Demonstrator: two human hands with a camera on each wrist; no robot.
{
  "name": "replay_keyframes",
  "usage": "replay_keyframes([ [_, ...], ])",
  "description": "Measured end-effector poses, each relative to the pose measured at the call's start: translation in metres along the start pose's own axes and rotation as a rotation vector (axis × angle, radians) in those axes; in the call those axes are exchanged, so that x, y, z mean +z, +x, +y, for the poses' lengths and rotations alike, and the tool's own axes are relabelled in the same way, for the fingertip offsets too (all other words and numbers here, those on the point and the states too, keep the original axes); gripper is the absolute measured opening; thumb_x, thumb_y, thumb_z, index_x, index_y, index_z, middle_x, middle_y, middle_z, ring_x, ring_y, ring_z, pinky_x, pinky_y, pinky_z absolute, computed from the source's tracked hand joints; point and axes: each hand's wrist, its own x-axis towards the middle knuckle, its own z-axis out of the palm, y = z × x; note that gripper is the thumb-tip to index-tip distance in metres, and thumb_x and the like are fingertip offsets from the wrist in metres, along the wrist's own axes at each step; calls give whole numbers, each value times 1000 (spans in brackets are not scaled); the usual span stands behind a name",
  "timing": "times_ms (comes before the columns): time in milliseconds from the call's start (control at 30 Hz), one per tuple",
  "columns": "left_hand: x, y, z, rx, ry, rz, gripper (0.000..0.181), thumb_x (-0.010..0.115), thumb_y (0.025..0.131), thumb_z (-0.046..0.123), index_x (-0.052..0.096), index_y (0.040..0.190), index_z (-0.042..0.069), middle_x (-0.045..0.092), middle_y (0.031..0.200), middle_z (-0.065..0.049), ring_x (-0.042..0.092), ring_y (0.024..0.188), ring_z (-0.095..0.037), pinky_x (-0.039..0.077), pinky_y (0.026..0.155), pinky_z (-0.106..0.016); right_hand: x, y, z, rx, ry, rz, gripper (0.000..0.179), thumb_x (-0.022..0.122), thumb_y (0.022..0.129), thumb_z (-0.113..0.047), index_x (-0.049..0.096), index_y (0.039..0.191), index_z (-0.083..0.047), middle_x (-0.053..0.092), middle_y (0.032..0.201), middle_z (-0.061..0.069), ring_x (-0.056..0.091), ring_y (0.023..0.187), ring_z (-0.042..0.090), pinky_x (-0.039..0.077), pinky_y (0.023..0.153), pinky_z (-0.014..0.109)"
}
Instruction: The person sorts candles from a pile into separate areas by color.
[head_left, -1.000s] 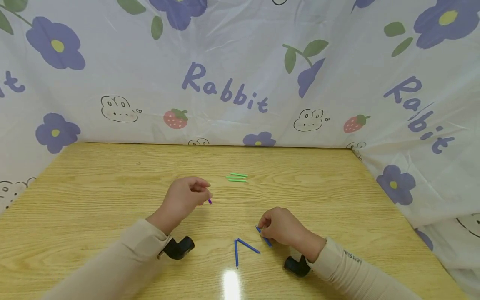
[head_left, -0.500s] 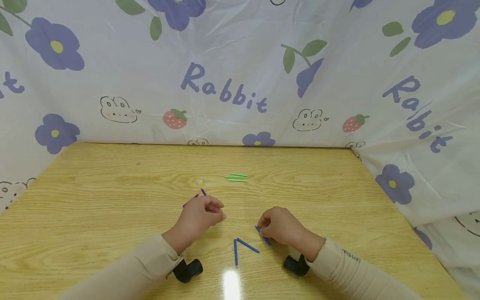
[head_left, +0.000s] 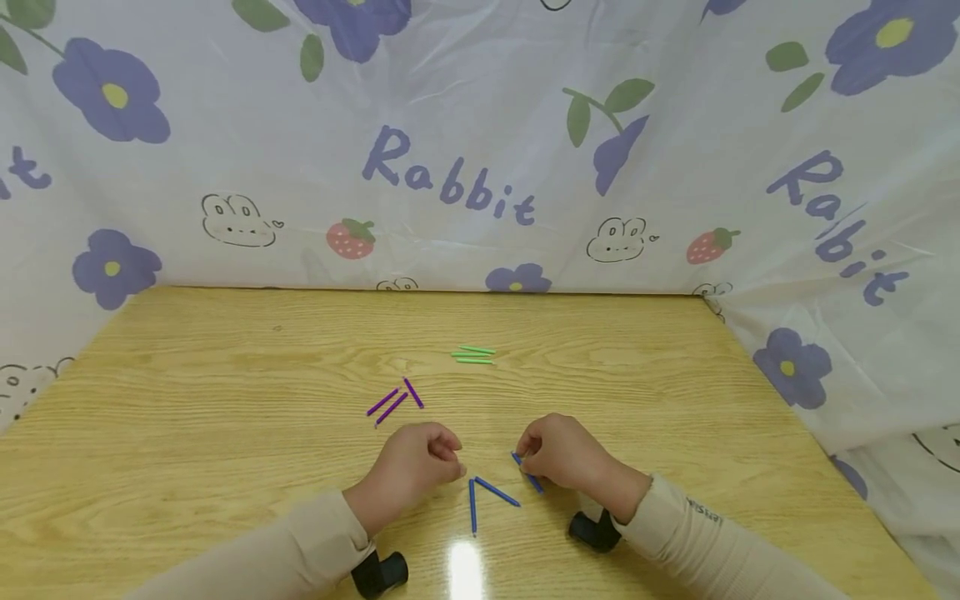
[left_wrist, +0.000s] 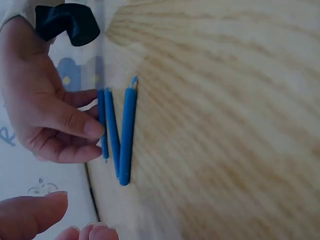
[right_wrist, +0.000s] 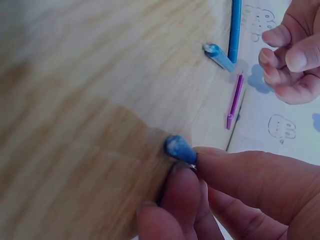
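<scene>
My right hand (head_left: 570,454) pinches a short blue coloured pencil (head_left: 536,482) between thumb and fingers, low over the table; its blunt end faces the right wrist view. To its left, two more blue coloured pencils lie with their upper ends close together, one pointing toward me (head_left: 472,507) and one slanting right (head_left: 498,492). My left hand (head_left: 416,465) hovers just up and left of that pair, fingers loosely bent and nothing between them. In the left wrist view its fingertips (left_wrist: 55,202) show at the lower left corner, apart from the pencils.
Three purple coloured pencils (head_left: 392,408) lie beyond my left hand, one angled against the other two. Farther back, three green pencils (head_left: 473,355) lie nearly parallel on the wooden table (head_left: 225,375). A patterned cloth (head_left: 450,100) hangs behind the table and along its sides.
My left hand has let go of a purple pencil beside the other purple ones and moved toward me and right, nearer the blue pencils. The right hand has stayed in place.
</scene>
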Motion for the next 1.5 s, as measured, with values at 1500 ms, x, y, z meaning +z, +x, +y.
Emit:
replay_keyframes([
  [1500, 27, -1, -2, 121, 225, -46, 20, 77, 71, -2, 61, 83, 1, 53, 74, -1, 48, 69, -14, 44, 62, -27, -1, 2, 0, -8, -27, -5, 10, 73, 77, 2, 70, 81, -7, 63, 73, -1, 52, 63, 11, 44, 58, 26],
])
